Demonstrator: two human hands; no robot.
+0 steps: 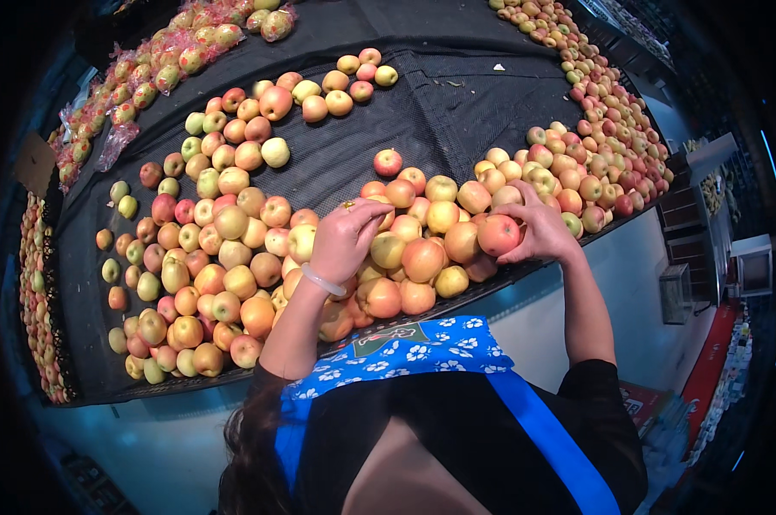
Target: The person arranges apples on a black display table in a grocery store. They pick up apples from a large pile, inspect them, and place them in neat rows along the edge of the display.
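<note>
A red apple point(498, 235) is in the grasp of my right hand point(537, 225), at the front edge of the piled apples. To its left my left hand point(348, 237), with a ring and a pale bracelet, hovers at or just over the heap; its fingers are bent together and whether anything is between them cannot be made out. Yellow-red apples point(423, 259) lie heaped between the two hands. One red apple point(388, 162) rests on the black mesh cloth point(452, 122) behind the heap.
Looser apples point(233, 222) spread over the left of the stand. A dense bank of small apples point(610, 135) runs along the right edge. Fruit in plastic wrap point(169, 64) lies at the back left. A piece of cardboard point(35, 164) stands at the far left.
</note>
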